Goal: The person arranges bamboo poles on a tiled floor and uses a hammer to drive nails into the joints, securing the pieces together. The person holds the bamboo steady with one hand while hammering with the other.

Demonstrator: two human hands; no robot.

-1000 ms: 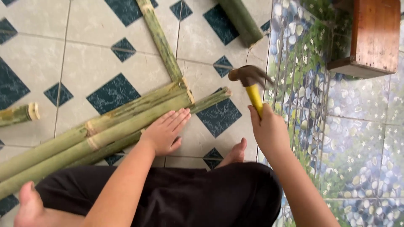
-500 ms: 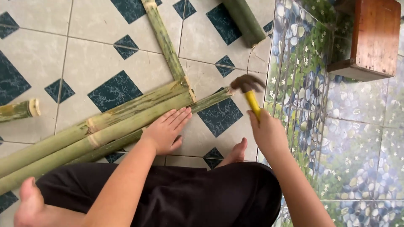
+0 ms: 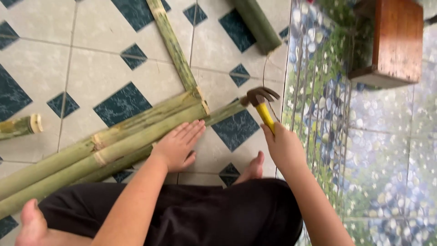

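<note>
Two hands at the bamboo

Two hands work over a tiled floor seen from above. The left hand lies flat, fingers together and stretched out, pressing down on a bundle of green bamboo poles that runs from the lower left up toward the middle. The right hand is closed in a fist round the yellow handle of a claw hammer; the dark head is up, just beside the tip of a thin bamboo strip that pokes out from under the poles. Another thin strip runs from the top edge down to meet the pole ends. A short thick bamboo piece lies apart near the top, and a cut stub at the left edge. A wooden stool stands on the patterned floor at the upper right. The person wears black shorts, with bare toes between the hands
</note>
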